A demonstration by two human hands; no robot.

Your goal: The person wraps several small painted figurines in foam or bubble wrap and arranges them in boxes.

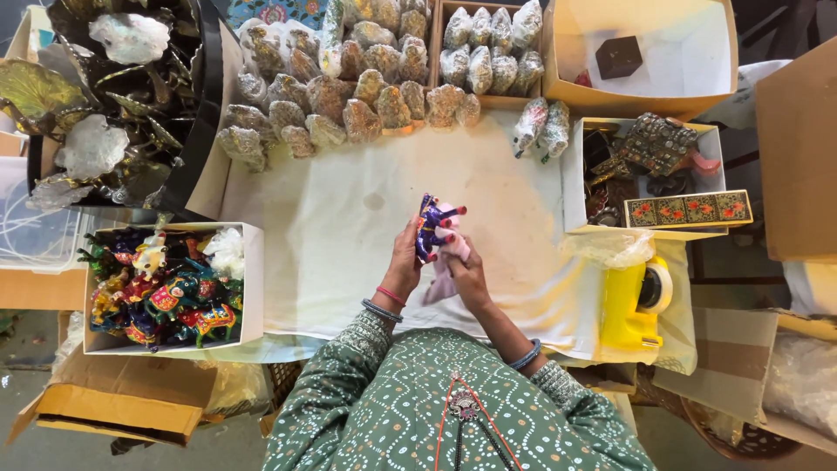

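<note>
Head view. One painted figurine (428, 225), purple-blue, held upright over the middle of the cloth-covered surface (331, 253); long axis runs away from the body. Left hand (406, 262) grasps it from the left side and is the nearer; right hand (464, 266) presses one pink cloth (449, 253) against its right flank, fingers closed on the cloth. One white box of painted figurines (166, 292) at left. One yellow tape dispenser (632, 305) at right. Wrapped figurines (349, 87), too many to count, along the far edge.

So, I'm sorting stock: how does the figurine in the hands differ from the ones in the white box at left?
The held figurine is single, blue-purple and lifted over the cloth; the boxed figurines are many, multicoloured and heaped together. Both hands, left and right, touch the first; none touches the others. Both are painted animals.
</note>
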